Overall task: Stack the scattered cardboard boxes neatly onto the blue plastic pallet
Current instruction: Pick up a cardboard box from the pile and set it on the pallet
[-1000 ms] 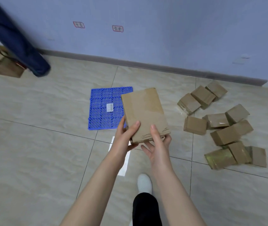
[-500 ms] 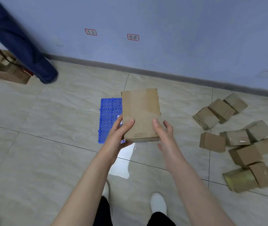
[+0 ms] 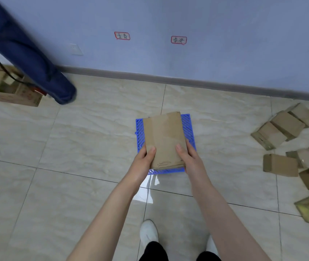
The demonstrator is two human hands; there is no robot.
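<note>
- Cardboard box (image 3: pixel 164 140): flat and held over the blue pallet (image 3: pixel 188 129), covering most of it. Can't tell if it touches the pallet yet.
- Left hand (image 3: pixel 143 161) grips the near-left corner and right hand (image 3: pixel 188 159) the near-right. Thumbs on top, fingers (image 3: pixel 189 147) wrapped round the box sides, both holding it.
- Pallet lies on the tiled floor (image 3: pixel 93 147) near the wall; nothing else seen on it.
- Step, judged: placing the first box.
- Next calls for: lower it flat, square it to the pallet edges, let go, then fetch another.
- Loose boxes (image 3: pixel 281 127) scattered on the floor, well to the right.
- Far left: open carton (image 3: pixel 8 91) and dark blue bag (image 3: pixel 27 53).
</note>
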